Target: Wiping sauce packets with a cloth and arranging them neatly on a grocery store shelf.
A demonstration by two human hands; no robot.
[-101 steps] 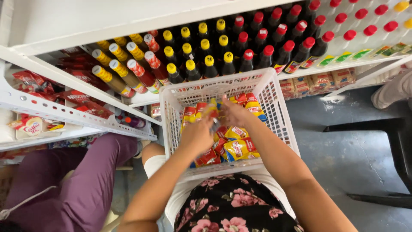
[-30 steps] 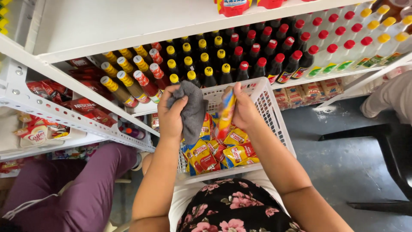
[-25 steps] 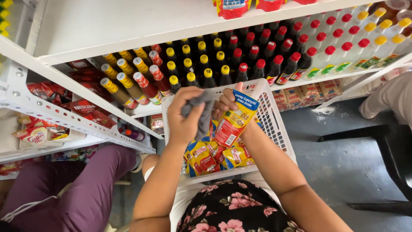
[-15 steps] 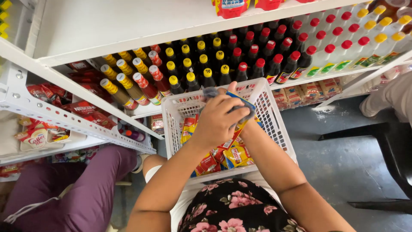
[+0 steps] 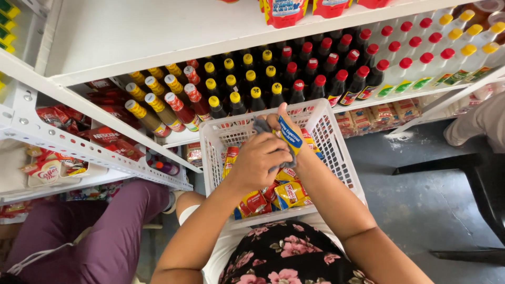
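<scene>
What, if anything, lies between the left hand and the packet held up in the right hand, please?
A grey cloth does: the left hand presses it against the yellow and blue packet, which the right hand holds over the white basket. Otherwise nothing visible separates them.

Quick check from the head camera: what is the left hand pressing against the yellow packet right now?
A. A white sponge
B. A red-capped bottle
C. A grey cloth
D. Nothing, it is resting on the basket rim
C. The left hand is closed over a grey cloth bunched against the yellow packet, which the right hand holds above the white basket.
</scene>
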